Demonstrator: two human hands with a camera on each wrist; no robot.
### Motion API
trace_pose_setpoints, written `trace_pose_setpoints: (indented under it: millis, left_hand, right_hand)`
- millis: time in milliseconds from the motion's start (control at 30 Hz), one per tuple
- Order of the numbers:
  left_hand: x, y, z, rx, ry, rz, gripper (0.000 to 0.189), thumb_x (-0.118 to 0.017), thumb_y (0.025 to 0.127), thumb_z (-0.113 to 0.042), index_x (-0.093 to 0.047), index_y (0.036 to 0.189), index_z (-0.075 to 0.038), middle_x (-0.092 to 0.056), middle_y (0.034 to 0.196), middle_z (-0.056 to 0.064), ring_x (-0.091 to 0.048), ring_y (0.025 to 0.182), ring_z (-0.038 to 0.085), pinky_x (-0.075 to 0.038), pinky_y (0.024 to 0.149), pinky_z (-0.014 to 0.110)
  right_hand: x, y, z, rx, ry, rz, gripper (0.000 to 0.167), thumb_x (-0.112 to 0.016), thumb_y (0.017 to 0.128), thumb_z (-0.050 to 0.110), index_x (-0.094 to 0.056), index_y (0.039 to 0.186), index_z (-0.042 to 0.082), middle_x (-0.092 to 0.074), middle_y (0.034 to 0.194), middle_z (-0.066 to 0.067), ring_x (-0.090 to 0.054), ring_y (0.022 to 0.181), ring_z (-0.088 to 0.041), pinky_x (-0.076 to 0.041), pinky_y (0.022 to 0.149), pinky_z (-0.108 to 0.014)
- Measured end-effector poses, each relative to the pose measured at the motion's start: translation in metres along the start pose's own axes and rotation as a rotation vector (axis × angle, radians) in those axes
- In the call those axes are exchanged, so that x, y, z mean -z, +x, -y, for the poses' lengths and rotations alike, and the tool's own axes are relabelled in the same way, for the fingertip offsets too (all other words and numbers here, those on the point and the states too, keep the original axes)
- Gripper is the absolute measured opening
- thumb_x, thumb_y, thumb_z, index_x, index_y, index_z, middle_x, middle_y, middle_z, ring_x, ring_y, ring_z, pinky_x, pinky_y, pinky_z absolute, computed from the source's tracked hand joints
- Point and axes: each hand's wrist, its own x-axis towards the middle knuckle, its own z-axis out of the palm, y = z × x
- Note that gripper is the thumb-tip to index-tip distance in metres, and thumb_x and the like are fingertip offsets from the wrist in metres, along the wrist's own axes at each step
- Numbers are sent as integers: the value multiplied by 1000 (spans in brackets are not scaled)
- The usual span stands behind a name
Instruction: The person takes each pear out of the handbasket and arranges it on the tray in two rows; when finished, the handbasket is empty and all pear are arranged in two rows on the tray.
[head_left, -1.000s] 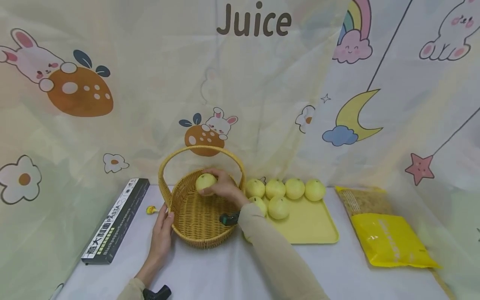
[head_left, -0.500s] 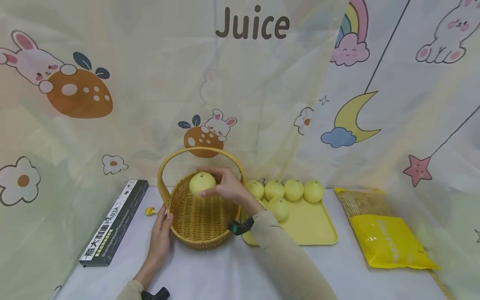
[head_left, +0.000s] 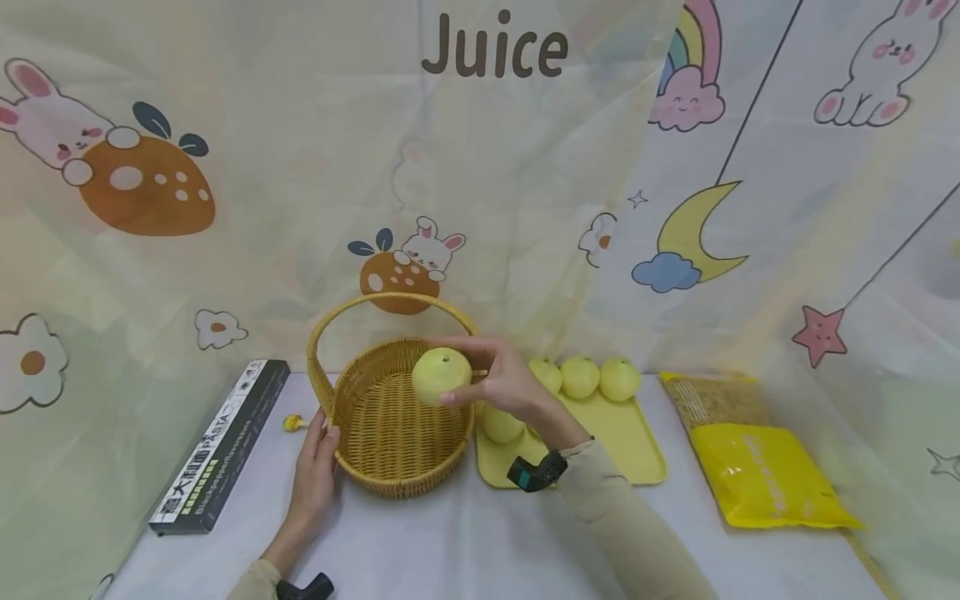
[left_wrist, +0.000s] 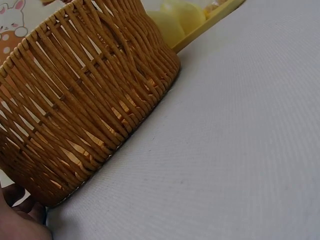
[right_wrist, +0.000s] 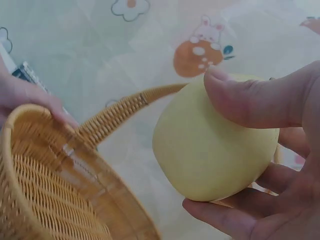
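In the head view my right hand (head_left: 504,379) grips a round yellow-green fruit (head_left: 442,377) above the right side of the wicker basket (head_left: 405,483). The right wrist view shows my thumb (right_wrist: 250,100) across the smooth fruit (right_wrist: 210,145) and the fingers beneath it. My left hand (head_left: 315,467) holds the basket's left side near the foot of its arched handle (head_left: 318,367). In the left wrist view, bent fingers (left_wrist: 27,207) lie against the lower wall of the basket (left_wrist: 85,100); the thumb is hidden there.
Right of the basket, a yellow tray (head_left: 630,462) bears several similar fruits (head_left: 580,377), partly behind my right arm. A pasta box (head_left: 217,450) and a small yellow-wrapped item (head_left: 292,423) lie left. Yellow packets (head_left: 772,475) lie far right. A printed cloth (head_left: 525,208) hangs behind.
My right hand has drawn the fruit from inside the basket's far side, up and then rightward to above its right rim. My left hand has stayed at the basket's left side.
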Motion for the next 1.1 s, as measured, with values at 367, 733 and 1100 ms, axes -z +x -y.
trace_pose_setpoints:
  millis: [367, 733, 1100]
  left_hand:
    - [1, 2, 0, 6, 10, -8, 62, -25, 116, -50, -5, 172, -35, -22, 177, 12, -30, 160, 37, -27, 131, 56]
    - [1, 2, -1, 18, -14, 5, 62, -25, 116, -49, -2, 172, -36, -18, 178, 11, -27, 162, 36, -24, 133, 55]
    - [-1, 0, 0, 8, 8, 9, 61, -23, 116, -49, -1, 172, -37, -20, 178, 11, -30, 160, 36, -26, 131, 54]
  right_hand:
    - [51, -44, -26, -29, -49, -126, 69, -90, 79, 0, -69, 143, 13, -69, 144, -8, -71, 119, -22, -63, 91, -35]
    - [97, -84, -60, -59, -151, -290, 68, -92, 78, -1, -69, 142, 10, -66, 148, -13, -64, 132, -19, -60, 96, -26]
    - [124, -117, -84, -196, -260, -445, 68, -93, 81, 9, -68, 144, 12, -61, 154, -10, -48, 149, -32, -53, 113, -53]
